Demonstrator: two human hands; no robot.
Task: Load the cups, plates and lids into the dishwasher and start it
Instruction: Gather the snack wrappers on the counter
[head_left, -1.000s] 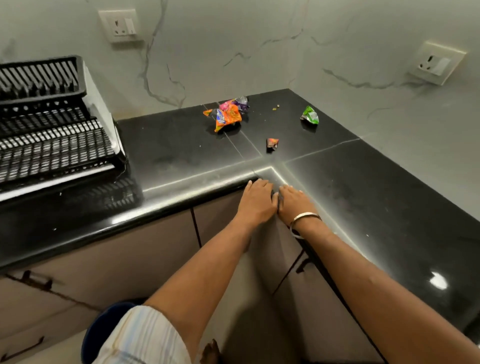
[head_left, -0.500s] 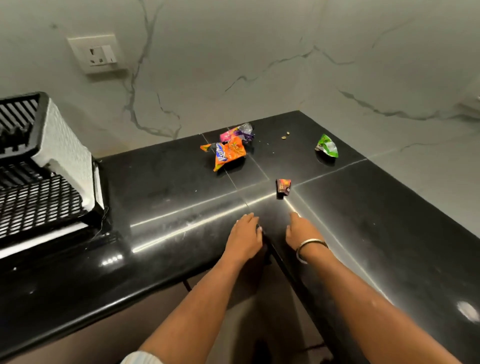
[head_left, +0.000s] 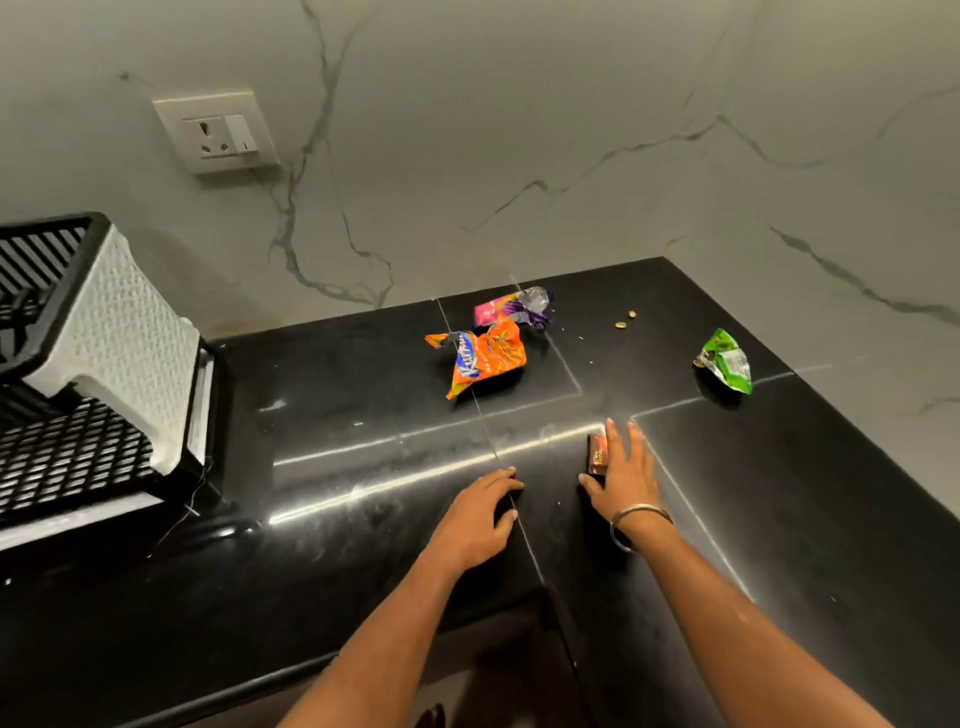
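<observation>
Resting beside right hand (head_left: 626, 478) fingers (head_left: 612, 441): small wrapper (head_left: 597, 454) on counter (head_left: 337, 415).

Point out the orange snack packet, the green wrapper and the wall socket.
orange snack packet (head_left: 485, 358): head view, middle of its crumpled front.
green wrapper (head_left: 726, 361): head view, centre of the foil.
wall socket (head_left: 217, 132): head view, face of the plate.

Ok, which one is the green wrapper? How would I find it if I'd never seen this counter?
Start at the black counter where it runs into the corner of the marble walls. Along the right-hand wall lies the green wrapper, crumpled, alone, far from both hands. The orange packet and pink-and-purple wrapper lie together further left; it is the only green one.
</observation>
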